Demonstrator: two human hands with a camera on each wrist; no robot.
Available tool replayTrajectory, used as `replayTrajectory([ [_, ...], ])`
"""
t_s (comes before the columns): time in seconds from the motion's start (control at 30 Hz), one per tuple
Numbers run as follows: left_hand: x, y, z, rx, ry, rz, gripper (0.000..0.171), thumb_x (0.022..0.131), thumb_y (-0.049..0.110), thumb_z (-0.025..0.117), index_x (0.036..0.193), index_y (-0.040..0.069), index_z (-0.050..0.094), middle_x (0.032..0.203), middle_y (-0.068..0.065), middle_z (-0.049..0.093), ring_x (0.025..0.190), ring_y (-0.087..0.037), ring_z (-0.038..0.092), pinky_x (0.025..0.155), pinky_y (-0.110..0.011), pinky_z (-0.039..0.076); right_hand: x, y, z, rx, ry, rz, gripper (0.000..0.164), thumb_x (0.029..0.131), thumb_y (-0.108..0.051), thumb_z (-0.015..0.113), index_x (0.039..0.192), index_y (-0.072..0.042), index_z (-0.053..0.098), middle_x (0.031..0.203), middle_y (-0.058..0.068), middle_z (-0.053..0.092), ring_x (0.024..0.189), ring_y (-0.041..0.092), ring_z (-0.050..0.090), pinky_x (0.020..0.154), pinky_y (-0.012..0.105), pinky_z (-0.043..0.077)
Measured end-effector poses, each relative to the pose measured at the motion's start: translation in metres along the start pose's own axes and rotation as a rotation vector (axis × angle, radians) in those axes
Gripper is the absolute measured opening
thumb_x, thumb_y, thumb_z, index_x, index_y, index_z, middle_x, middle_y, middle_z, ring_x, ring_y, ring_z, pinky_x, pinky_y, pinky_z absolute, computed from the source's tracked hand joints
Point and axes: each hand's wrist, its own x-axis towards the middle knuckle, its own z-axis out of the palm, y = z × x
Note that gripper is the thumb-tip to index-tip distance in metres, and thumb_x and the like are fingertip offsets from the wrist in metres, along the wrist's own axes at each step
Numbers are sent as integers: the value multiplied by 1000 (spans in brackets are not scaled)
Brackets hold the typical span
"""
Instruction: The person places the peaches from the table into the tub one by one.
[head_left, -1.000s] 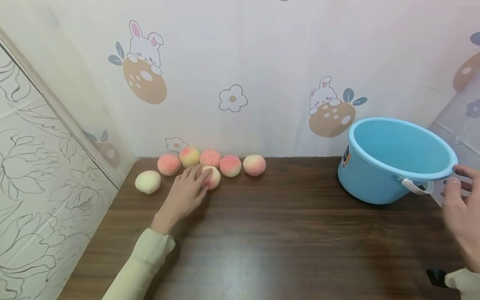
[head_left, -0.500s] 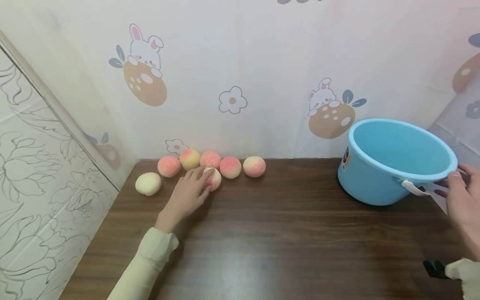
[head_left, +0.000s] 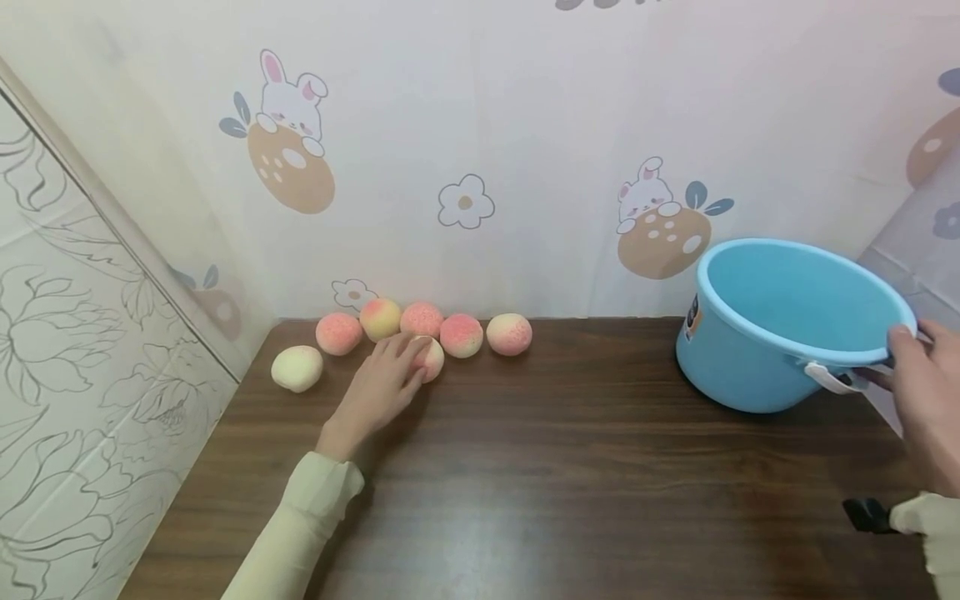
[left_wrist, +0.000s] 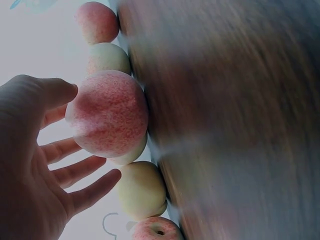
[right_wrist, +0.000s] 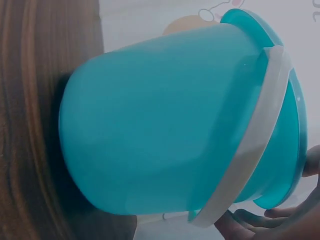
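Note:
In the head view my left hand (head_left: pixel 378 387) reaches over a pale pink-speckled peach (head_left: pixel 431 360) on the table. The left wrist view shows its thumb at the edge of this peach and the fingers spread, partly hidden behind it. Several more pink and yellow peaches sit close by, among them a cream-coloured peach (head_left: pixel 297 368) at the left end and a pink-and-cream peach (head_left: pixel 509 334) at the right end. Over on the right, my right hand (head_left: pixel 930 392) grips the rim of a light blue bucket (head_left: pixel 742 367), thumb on top and fingers underneath.
The bucket stands upright on the dark wooden table (head_left: pixel 540 483), near its back right corner. Its white handle (right_wrist: pixel 245 155) hangs down at the side. Behind the table is a wall covering (head_left: pixel 540 167) with rabbit prints, and a floral panel (head_left: pixel 67 375) borders the left.
My right hand has closed in on the bucket, its thumb now lying over the rim. The left hand stays at the same peach with hardly any movement.

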Motion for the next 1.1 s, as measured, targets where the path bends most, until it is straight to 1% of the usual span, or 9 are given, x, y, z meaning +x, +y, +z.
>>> replayTrajectory([
  [0.17,2,0,2,-18,-6,3,43,104,25,63,145,15,57,148,-11,58,136,-37,52,111,-55,46,4,-1,-2,-13,-30,-14,60,112,-33,25,168,-24,6,174,19,13,158,37,29,117,46,34],
  [0.4,6,2,5,-64,-2,-4,41,104,25,64,142,11,58,141,-11,59,133,-39,51,112,-52,45,7,-4,-3,-20,-75,-35,68,109,-25,30,167,-8,1,171,30,8,152,54,22,113,48,33],
  [0.6,7,2,7,-106,-6,-37,41,102,24,67,139,11,57,138,-12,58,131,-38,50,109,-53,47,8,-1,-1,-24,-102,-72,69,110,-27,31,167,-10,-2,171,33,7,152,55,22,116,47,32],
  [0.7,8,2,8,-108,-9,-49,41,102,24,68,139,11,56,138,-12,58,131,-38,50,108,-53,47,7,1,0,-25,-103,-98,70,109,-28,33,168,-12,-1,170,34,8,151,56,25,113,38,36],
  [0.83,9,2,7,-110,-18,-61,42,101,24,69,139,11,56,138,-12,57,130,-38,50,109,-52,47,5,2,0,-22,-115,-137,71,109,-27,35,168,-9,-1,168,38,9,150,57,26,97,13,45],
  [0.93,9,2,7,-107,-21,-66,43,101,26,70,139,11,56,138,-12,57,129,-38,50,108,-52,48,5,3,0,-27,-134,-152,71,109,-27,37,167,-8,0,168,39,9,153,54,25,84,1,46],
  [1.0,9,2,7,-104,-21,-69,43,101,27,70,139,12,55,138,-11,56,130,-38,50,107,-53,49,6,5,0,-23,-151,-178,71,109,-26,38,167,-8,2,167,40,11,154,42,36,81,2,48],
  [1.07,9,1,7,-101,-23,-75,44,101,28,70,139,13,55,139,-11,56,132,-38,50,107,-54,49,10,8,0,-15,-164,-203,71,109,-25,40,168,-9,4,165,41,15,140,18,58,71,0,48],
  [1.1,9,1,7,-100,-24,-77,44,101,28,69,139,13,54,139,-10,55,132,-38,50,106,-54,50,13,12,1,10,-158,-204,70,108,-24,43,168,-11,9,163,39,26,126,7,65,64,-1,46],
])
